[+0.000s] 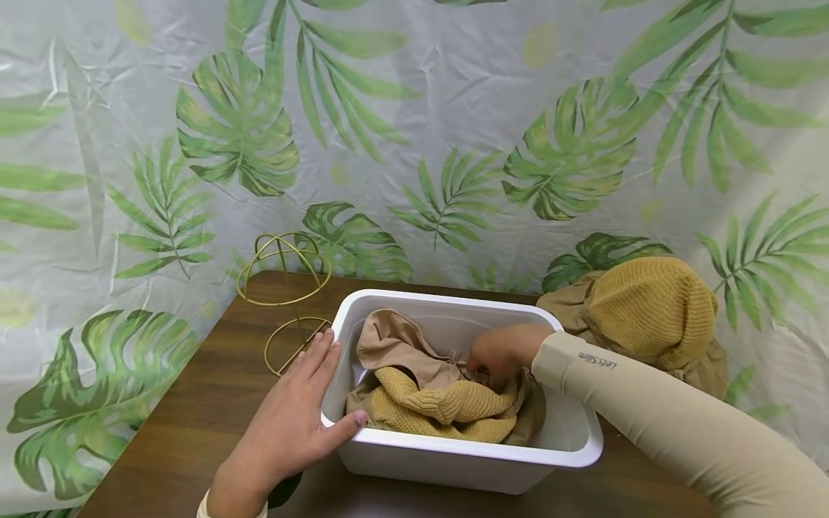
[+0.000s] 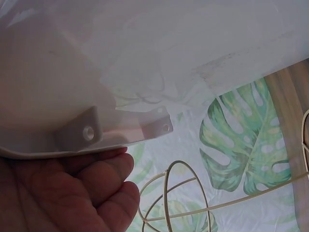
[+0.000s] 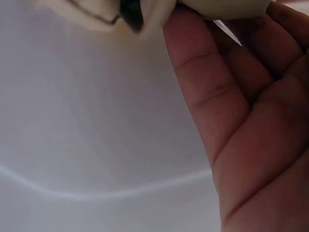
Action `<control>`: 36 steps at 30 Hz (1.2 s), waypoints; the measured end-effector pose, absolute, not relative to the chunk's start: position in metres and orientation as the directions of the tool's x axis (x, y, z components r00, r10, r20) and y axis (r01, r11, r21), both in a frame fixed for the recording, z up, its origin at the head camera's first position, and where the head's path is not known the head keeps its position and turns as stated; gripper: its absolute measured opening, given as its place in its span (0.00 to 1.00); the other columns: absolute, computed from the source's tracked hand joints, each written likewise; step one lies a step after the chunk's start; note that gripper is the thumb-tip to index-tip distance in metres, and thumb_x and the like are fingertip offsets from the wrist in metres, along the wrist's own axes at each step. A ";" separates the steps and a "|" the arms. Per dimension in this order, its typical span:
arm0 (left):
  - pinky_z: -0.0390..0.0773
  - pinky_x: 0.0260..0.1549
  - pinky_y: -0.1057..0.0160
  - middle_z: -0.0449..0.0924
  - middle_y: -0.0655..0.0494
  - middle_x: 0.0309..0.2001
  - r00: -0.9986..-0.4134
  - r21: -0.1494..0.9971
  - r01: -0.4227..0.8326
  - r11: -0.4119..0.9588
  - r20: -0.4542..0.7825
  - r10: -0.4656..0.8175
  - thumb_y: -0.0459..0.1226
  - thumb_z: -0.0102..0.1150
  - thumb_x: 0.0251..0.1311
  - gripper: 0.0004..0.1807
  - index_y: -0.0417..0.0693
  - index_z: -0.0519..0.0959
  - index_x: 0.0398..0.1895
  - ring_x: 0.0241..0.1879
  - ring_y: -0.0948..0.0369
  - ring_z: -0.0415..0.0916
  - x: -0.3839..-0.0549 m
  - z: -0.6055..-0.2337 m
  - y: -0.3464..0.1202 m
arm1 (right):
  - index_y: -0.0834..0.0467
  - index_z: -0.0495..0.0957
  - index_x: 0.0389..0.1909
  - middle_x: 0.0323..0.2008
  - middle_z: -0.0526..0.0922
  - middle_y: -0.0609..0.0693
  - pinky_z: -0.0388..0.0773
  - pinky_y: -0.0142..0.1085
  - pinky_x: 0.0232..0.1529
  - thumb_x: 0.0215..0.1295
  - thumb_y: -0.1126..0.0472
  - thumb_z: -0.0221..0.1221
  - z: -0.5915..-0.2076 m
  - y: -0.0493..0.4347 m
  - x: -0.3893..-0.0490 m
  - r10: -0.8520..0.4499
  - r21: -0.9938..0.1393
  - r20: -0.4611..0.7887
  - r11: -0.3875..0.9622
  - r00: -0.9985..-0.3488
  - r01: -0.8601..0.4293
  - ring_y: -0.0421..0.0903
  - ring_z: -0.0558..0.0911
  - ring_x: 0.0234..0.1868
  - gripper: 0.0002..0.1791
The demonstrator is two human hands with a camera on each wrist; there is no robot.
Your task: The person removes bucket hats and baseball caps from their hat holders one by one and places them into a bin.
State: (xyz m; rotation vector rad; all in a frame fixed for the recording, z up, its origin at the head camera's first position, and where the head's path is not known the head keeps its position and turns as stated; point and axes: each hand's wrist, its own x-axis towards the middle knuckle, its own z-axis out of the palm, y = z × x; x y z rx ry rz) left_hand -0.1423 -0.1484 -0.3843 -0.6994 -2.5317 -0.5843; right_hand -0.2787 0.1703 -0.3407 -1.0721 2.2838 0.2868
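A white plastic tub [image 1: 453, 452] stands on the table with clothing inside. On its left rim rests my left hand [image 1: 285, 417], fingers straight along the side and thumb over the front corner; in the left wrist view, fingertips [image 2: 113, 169] touch the tub's outer wall just under the rim. Inside the tub, my right hand [image 1: 501, 352] pinches the edge of a beige cloth item [image 1: 404, 349], the thumb partly hidden. The right wrist view shows fingers [image 3: 207, 92] against beige cloth [image 3: 231, 7]. A mustard knit piece [image 1: 447, 406] lies bunched in front of that hand.
Behind the tub's right corner sits a mustard knit hat [image 1: 654, 306] on tan cloth [image 1: 706, 367]. Gold wire stands [image 1: 285, 270] are at the back left of the brown wooden table [image 1: 214, 388]. A leaf-print sheet [image 1: 453, 129] hangs behind the table.
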 end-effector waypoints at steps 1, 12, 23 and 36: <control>0.60 0.66 0.42 0.60 0.36 0.72 -0.772 0.275 0.559 0.782 0.518 0.370 0.62 0.58 0.60 0.49 0.28 0.67 0.68 0.73 0.44 0.55 -0.142 -0.384 -0.148 | 0.52 0.74 0.23 0.19 0.63 0.42 0.57 0.32 0.22 0.54 0.72 0.64 -0.340 0.170 -0.278 -0.627 -0.056 -0.593 0.658 -0.505 -0.751 0.39 0.60 0.20 0.12; 0.61 0.66 0.42 0.61 0.36 0.71 -0.781 0.266 0.545 0.795 0.507 0.365 0.61 0.58 0.59 0.48 0.28 0.67 0.68 0.73 0.44 0.56 -0.141 -0.382 -0.147 | 0.62 0.75 0.64 0.56 0.81 0.57 0.79 0.46 0.52 0.63 0.63 0.66 -0.275 0.190 -0.270 -0.666 -0.106 -0.392 0.718 -0.635 -0.688 0.54 0.81 0.53 0.27; 0.61 0.66 0.41 0.61 0.36 0.72 -0.800 0.271 0.521 0.809 0.485 0.352 0.61 0.58 0.59 0.49 0.28 0.65 0.69 0.73 0.45 0.55 -0.138 -0.380 -0.144 | 0.57 0.76 0.64 0.58 0.80 0.58 0.76 0.59 0.50 0.69 0.53 0.63 -0.228 0.289 -0.233 -0.547 -0.227 0.162 0.790 -0.822 -0.570 0.60 0.78 0.58 0.26; 0.62 0.66 0.43 0.61 0.36 0.72 -0.794 0.232 0.527 0.818 0.479 0.375 0.60 0.57 0.61 0.48 0.27 0.66 0.68 0.73 0.45 0.56 -0.138 -0.379 -0.143 | 0.50 0.75 0.66 0.61 0.71 0.30 0.66 0.17 0.47 0.71 0.50 0.60 -0.250 0.418 -0.229 -0.039 -0.480 0.443 0.833 -0.896 -0.274 0.27 0.70 0.56 0.24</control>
